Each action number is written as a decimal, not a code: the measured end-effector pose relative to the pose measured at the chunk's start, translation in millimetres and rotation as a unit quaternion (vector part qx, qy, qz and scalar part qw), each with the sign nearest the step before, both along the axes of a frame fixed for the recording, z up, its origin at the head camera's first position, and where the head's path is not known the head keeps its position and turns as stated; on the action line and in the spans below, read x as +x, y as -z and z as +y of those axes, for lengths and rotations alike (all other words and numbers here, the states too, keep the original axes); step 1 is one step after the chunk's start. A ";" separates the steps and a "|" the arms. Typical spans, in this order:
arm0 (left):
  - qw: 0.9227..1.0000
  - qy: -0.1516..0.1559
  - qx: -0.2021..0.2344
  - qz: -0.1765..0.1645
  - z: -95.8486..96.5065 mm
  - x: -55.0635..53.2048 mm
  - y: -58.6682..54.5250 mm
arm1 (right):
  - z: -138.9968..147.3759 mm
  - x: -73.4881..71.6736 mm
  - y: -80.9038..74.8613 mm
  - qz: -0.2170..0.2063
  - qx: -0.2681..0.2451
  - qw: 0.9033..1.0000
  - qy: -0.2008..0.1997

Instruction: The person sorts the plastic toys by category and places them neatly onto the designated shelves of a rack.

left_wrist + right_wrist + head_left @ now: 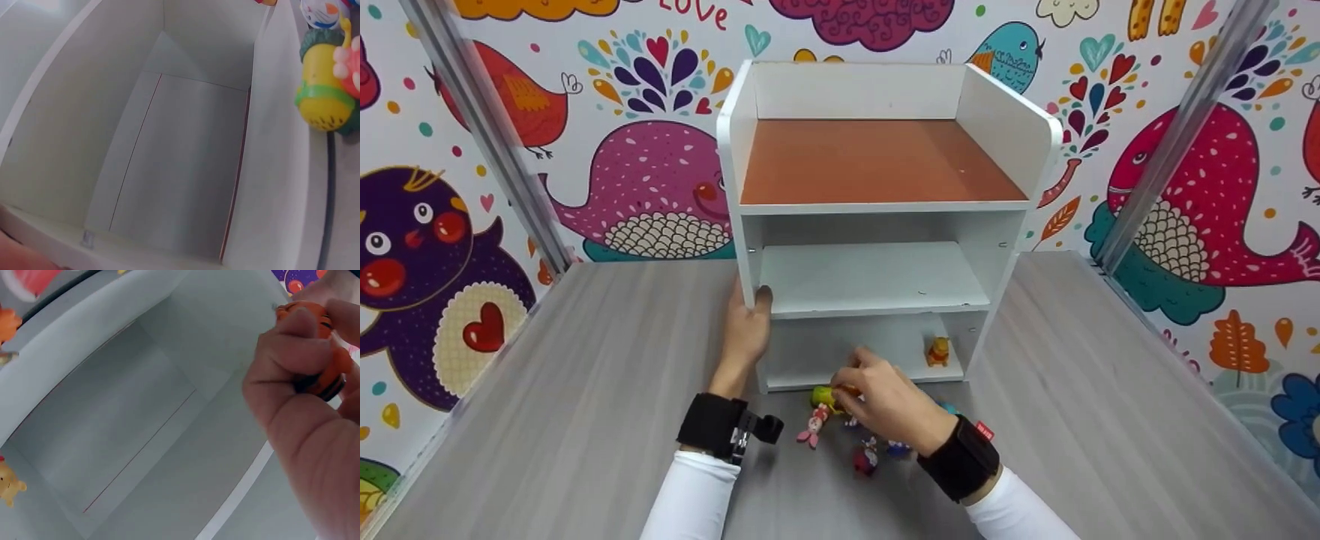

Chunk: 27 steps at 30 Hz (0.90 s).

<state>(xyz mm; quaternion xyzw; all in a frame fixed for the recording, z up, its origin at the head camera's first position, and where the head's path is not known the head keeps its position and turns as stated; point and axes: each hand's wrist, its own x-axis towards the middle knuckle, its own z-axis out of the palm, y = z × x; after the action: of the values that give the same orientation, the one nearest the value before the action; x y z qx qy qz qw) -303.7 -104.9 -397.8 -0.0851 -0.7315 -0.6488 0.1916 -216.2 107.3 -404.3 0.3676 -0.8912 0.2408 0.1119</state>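
Observation:
A small white shelf unit [877, 313] stands in front of me. My left hand [746, 334] grips its left side panel, thumb at the front edge. In the right wrist view, my right hand [292, 377] pinches an orange tiger figurine [341, 360] with black stripes, partly hidden by the fingers. That right hand [889, 397] is held before the bottom shelf, above several small figurines on the floor. Among them are a yellow-and-green one [323, 84], a pink-and-white one [814, 426] and a dark red one [865, 457]. A yellow bear figurine [937, 352] sits on the bottom shelf's right end.
The unit's top [877, 161] is brown with raised white sides, and a middle shelf [877, 277] lies below it. Grey wood-look flooring [607, 405] surrounds the unit. Behind stand walls [660, 180] printed with cartoon animals, with metal posts [495, 135] at the corners.

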 end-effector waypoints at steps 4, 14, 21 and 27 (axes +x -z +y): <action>1.000 0.002 -0.003 -0.004 0.2 1.0 -0.8 | 4.9 -1.8 -3.9 0.015 0.010 1.000 0.023; 1.000 0.018 0.004 -0.011 -1.2 1.5 -1.0 | 18.9 -9.1 -12.7 0.011 -0.003 0.998 0.063; 1.000 0.022 0.012 -0.011 -1.0 1.8 -0.3 | 27.3 -14.5 -16.2 0.021 0.001 0.996 0.086; 1.000 0.015 0.007 -0.008 -0.3 1.3 -0.9 | 38.2 -24.8 -9.8 0.007 0.011 0.998 0.054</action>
<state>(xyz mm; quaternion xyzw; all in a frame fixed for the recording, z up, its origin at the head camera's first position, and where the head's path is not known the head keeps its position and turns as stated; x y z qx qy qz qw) -302.5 -105.2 -397.0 -0.0893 -0.7273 -0.6572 0.1764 -241.1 145.5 -394.5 0.3218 -0.9117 0.2217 0.1266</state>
